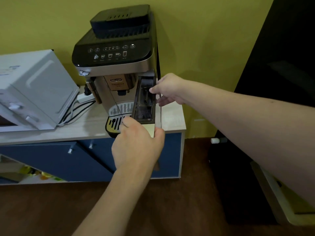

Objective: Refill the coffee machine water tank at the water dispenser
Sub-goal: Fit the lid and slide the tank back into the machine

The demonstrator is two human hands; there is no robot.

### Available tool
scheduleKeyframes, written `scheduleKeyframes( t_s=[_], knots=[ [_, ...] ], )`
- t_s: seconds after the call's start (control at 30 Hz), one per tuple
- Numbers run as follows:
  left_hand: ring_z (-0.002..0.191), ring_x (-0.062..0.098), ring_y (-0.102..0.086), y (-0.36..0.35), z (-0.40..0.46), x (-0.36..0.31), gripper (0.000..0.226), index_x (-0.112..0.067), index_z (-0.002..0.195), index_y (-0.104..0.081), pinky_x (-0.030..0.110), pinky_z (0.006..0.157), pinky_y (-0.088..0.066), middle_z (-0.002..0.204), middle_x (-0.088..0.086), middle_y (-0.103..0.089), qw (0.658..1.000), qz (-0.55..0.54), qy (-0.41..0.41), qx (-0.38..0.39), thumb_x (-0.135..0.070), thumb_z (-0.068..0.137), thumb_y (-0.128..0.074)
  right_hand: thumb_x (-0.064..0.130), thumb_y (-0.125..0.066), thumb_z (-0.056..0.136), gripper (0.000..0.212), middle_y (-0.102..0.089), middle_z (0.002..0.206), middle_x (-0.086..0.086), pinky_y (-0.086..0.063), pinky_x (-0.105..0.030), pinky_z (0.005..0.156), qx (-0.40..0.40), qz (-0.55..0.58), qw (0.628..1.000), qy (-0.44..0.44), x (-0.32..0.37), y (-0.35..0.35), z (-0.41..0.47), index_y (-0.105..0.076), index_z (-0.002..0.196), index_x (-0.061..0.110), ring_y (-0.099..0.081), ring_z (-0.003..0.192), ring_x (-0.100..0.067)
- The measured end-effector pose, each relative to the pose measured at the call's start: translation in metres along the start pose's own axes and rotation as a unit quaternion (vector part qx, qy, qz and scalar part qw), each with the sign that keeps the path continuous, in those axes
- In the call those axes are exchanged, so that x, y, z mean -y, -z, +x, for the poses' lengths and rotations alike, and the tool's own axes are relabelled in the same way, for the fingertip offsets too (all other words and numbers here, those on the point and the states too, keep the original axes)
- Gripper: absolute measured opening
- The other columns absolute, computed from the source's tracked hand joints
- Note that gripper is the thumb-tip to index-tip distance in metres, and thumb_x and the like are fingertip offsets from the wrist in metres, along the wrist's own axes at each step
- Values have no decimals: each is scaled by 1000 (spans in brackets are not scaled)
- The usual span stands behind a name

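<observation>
Between both sets of fingers, the water tank (144, 101) is clamped: left hand (136, 143) gripping its base, right hand (167, 90) pinching its top edge, likely steadying it against the coffee machine (115, 53).

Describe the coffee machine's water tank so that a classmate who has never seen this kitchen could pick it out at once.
Start at the coffee machine standing on the pale counter against the yellow wall. The water tank is the tall, narrow, see-through dark container on its front right side, with the left hand at its base and the right hand at its upper edge. Unlike the silver body beside it, it is transparent.
</observation>
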State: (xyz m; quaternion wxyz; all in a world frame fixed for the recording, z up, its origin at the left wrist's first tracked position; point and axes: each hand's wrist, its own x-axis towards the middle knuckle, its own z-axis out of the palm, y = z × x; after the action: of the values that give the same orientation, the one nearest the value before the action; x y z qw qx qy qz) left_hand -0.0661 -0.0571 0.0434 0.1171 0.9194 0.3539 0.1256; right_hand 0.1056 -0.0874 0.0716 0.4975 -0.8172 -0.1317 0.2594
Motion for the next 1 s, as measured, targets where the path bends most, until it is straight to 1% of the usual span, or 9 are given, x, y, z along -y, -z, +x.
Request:
scheduleKeyframes(
  t_s=[0.13,0.27,0.33,0.4,0.5,0.6,0.77,0.87,1.0],
  knots=[
    [78,24,-46,3,5,1,62,-5,116,-39,32,58,-35,108,13,-56,999,-33,16,39,-55,85,-57,15,-67,91,26,-65,103,-12,-63,-40,74,1,22,1000,5,-5,-1,-3,-58,114,6,-72,95,-34],
    [81,28,-48,4,11,-7,64,-5,115,-40,34,62,-38,108,13,-57,996,-37,18,79,-54,80,-60,6,-52,98,26,-58,87,-8,-58,-27,48,30,85,996,-21,-5,3,-15,-57,124,9,-64,74,-26],
    [80,27,-49,3,8,-10,63,-6,114,-38,34,61,-38,107,14,-57,996,-36,7,77,-53,79,-60,6,-53,96,18,-61,89,-11,-58,-27,51,12,58,998,-6,-7,1,-15,-59,112,1,-62,69,-24],
    [79,26,-47,3,6,-11,62,-6,114,-36,34,61,-37,108,14,-57,996,-37,4,78,-53,80,-59,7,-59,91,30,-65,88,-15,-59,-31,63,-15,38,999,19,-5,-3,-15,-61,116,-9,-64,67,-22],
    [79,25,-48,2,7,-10,61,-6,114,-36,32,57,-36,107,13,-58,996,-46,0,77,-52,81,-58,6,-61,90,32,-70,98,-20,-62,-39,74,-22,32,999,22,-3,-6,-16,-62,118,-8,-67,74,-25],
    [80,25,-47,2,7,-8,63,-4,118,-38,34,61,-38,110,13,-57,996,-53,-5,70,-51,81,-58,3,-60,90,31,-70,106,-23,-63,-40,57,-38,38,998,22,-1,-7,-15,-60,118,-10,-71,64,-31],
    [79,24,-45,5,13,3,63,-4,120,-38,32,59,-35,112,12,-54,997,-38,-18,58,-53,84,-55,1,-61,90,36,-59,90,-17,-60,-35,44,-50,44,998,17,-1,-12,-12,-55,123,-13,-62,44,-25],
    [81,24,-48,6,15,8,63,-5,120,-39,33,60,-38,112,12,-55,997,-41,-23,63,-53,83,-55,2,-61,91,36,-60,94,-17,-60,-37,49,-50,47,997,17,0,-13,-12,-55,124,-10,-63,48,-26],
    [82,24,-48,4,11,9,63,-4,120,-38,33,61,-38,113,12,-55,996,-48,-26,66,-52,83,-55,3,-60,92,33,-64,93,-14,-58,-29,44,-47,40,998,21,-2,-13,-16,-55,123,-7,-66,56,-26]
  ],
)
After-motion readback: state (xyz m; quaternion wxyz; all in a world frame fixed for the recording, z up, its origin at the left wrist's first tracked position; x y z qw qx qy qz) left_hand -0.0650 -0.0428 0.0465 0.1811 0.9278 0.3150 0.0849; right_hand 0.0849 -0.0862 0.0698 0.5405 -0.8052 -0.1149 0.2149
